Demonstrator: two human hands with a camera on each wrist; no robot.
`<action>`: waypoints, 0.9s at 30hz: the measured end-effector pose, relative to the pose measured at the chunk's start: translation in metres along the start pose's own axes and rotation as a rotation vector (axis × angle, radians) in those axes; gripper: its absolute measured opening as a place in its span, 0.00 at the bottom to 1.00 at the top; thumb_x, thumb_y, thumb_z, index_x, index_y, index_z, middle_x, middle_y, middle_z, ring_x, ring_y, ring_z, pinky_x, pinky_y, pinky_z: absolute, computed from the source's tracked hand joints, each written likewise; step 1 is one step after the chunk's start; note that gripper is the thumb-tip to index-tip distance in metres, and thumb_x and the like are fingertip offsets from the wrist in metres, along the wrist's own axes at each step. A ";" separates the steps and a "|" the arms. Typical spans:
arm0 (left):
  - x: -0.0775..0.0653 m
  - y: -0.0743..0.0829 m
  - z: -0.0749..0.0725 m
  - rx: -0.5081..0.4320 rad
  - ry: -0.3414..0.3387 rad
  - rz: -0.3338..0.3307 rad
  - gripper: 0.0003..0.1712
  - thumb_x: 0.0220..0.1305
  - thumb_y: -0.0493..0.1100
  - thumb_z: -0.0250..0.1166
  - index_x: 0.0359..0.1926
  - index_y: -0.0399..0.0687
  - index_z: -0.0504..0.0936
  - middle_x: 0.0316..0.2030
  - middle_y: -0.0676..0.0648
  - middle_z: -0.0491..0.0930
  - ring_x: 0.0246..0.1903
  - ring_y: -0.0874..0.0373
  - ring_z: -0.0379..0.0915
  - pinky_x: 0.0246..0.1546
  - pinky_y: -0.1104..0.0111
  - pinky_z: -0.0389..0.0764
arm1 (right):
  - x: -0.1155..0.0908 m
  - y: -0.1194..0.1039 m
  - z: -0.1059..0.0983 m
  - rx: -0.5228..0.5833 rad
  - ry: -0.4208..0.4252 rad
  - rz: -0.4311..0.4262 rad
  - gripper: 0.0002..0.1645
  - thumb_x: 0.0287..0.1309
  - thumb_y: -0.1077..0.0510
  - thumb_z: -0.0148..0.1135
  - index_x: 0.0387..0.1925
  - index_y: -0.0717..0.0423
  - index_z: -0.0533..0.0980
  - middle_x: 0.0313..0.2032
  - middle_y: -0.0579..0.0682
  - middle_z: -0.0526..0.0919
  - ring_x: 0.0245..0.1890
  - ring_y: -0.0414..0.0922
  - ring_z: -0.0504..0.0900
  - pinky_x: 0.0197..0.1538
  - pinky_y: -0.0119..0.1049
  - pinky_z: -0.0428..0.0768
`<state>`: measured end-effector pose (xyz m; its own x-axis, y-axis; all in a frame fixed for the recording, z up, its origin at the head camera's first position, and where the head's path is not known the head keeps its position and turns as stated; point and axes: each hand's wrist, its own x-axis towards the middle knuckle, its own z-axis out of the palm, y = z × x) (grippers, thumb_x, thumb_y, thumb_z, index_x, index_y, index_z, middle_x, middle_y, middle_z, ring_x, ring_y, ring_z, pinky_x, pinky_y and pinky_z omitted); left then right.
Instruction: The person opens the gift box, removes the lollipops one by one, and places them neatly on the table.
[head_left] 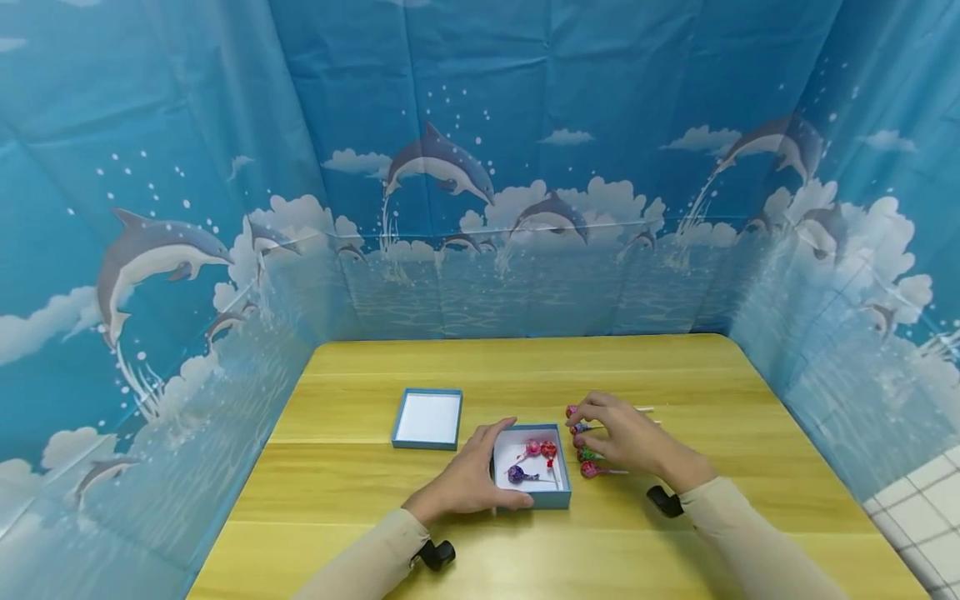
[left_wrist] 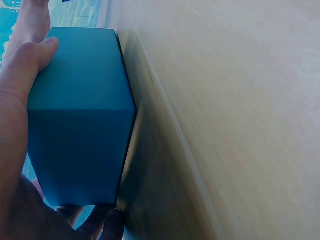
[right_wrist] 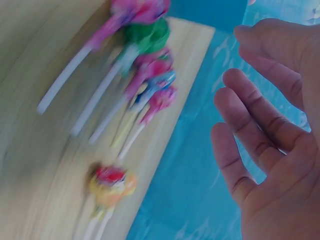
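My left hand [head_left: 472,473] grips a blue square box [head_left: 552,500] from its left side, thumb along the near wall and fingers round the far corner. In the left wrist view the blue box [left_wrist: 82,70] stands on the table with the thumb on its wall. Inside it lie a pink lollipop [head_left: 533,448], a red lollipop [head_left: 549,449] and a purple lollipop [head_left: 516,474]. My right hand [head_left: 626,433] hovers over a row of lollipops right of the box, fingers loosely bent, nothing between them. That row includes a pink lollipop [right_wrist: 142,10] and a green lollipop [right_wrist: 150,36].
The box lid [head_left: 427,417], white inside, lies back left of the box. Orange-yellow lollipop candy [right_wrist: 111,186] lies past the row, hidden in the head view by the right hand. A yellow wooden table [head_left: 337,500] carries everything, with a dolphin curtain [head_left: 480,275] behind.
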<state>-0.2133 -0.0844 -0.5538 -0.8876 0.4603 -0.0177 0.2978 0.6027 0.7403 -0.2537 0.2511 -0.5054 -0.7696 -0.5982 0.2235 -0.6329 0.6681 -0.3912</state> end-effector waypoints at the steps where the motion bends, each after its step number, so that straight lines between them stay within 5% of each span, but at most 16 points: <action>1: 0.000 0.000 0.000 0.000 0.004 -0.002 0.78 0.55 0.75 0.88 0.96 0.68 0.53 0.82 0.43 0.70 0.69 0.51 0.77 0.74 0.45 0.82 | 0.002 -0.003 0.000 -0.010 0.006 -0.014 0.11 0.78 0.60 0.78 0.57 0.47 0.92 0.55 0.44 0.89 0.55 0.53 0.90 0.57 0.50 0.92; 13: -0.001 -0.003 0.002 0.014 -0.001 0.016 0.77 0.57 0.76 0.86 0.96 0.66 0.53 0.82 0.42 0.70 0.67 0.52 0.77 0.71 0.48 0.84 | 0.023 -0.034 0.001 -0.023 -0.030 -0.122 0.10 0.78 0.59 0.78 0.56 0.48 0.92 0.54 0.48 0.90 0.49 0.50 0.89 0.52 0.44 0.90; 27: 0.000 0.000 -0.002 0.023 -0.029 0.000 0.75 0.59 0.78 0.84 0.96 0.73 0.50 0.85 0.45 0.68 0.68 0.55 0.76 0.72 0.50 0.83 | 0.042 -0.056 0.005 -0.018 -0.203 -0.225 0.14 0.79 0.55 0.78 0.61 0.47 0.91 0.56 0.48 0.90 0.49 0.45 0.90 0.53 0.37 0.90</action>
<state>-0.2142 -0.0862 -0.5524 -0.8770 0.4791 -0.0373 0.3063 0.6169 0.7250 -0.2503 0.1859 -0.4783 -0.5783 -0.8071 0.1189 -0.7883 0.5153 -0.3362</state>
